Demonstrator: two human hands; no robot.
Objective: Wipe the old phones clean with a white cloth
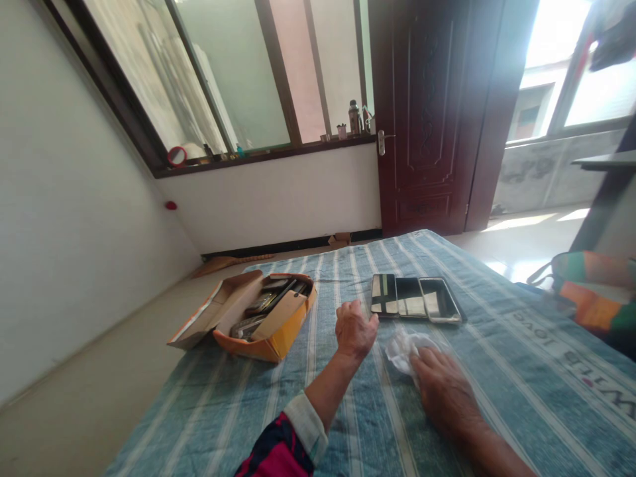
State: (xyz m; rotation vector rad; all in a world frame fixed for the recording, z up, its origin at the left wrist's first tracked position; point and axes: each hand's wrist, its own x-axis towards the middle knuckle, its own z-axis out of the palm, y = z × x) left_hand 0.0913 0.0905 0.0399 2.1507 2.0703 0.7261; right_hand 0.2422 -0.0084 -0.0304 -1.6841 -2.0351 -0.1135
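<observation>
My right hand [444, 384] is closed on a crumpled white cloth [402, 351], which looks thin and soft and lies against the striped bedspread [338, 411]. To its left is my left hand [355, 329], empty, with the thumb apart from loosely bent fingers. Just beyond both hands, three smartphones lie side by side: a dark one [383, 295] on the left, another [411, 297] in the middle, and a light-framed one [440, 301] on the right. Their glossy faces reflect the window. Neither hand touches them.
An orange cardboard box [285, 334] with its flap [218, 308] folded back stands on the left, holding several phone-like items. A colourful bag [591, 298] sits at the right edge. Past the bed are a dark red door [422, 119] and a windowsill [278, 154] with small objects.
</observation>
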